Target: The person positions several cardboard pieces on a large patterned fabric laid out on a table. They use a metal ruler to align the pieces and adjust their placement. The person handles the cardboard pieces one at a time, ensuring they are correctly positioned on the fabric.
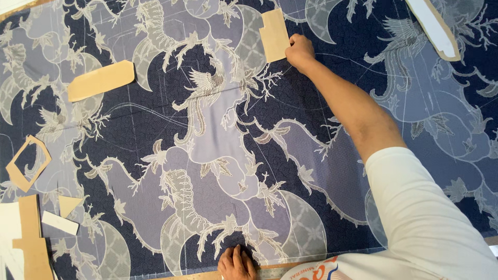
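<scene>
The right hand point(299, 51) is stretched far out across a wide dark blue cloth point(290, 98) printed with pale grey birds and curling leaves. Its fingers are curled in together, and their tips pinch or press the right edge of a small tan paper piece point(273, 35) that lies flat on the cloth; which of the two, I cannot tell. The bare forearm runs back from the fingers to a white sleeve point(415, 207).

The left hand point(236, 264) rests at the near edge of the cloth, palm down, fingers held close together and pressed flat on the fabric. Just beside these fingers, to their right, a ruler point(270, 271) lies along the cloth's edge.

Well to the left of the right hand's fingers lies a longer tan paper strip point(101, 80). Far to the left of the left hand's fingers sit a tan paper frame point(15, 173) with its middle cut out, a small tan triangle point(68, 204) and a white slip point(59, 223). Beyond the right fingers, at the top right, lies a long white strip with a tan border point(434, 27)
</scene>
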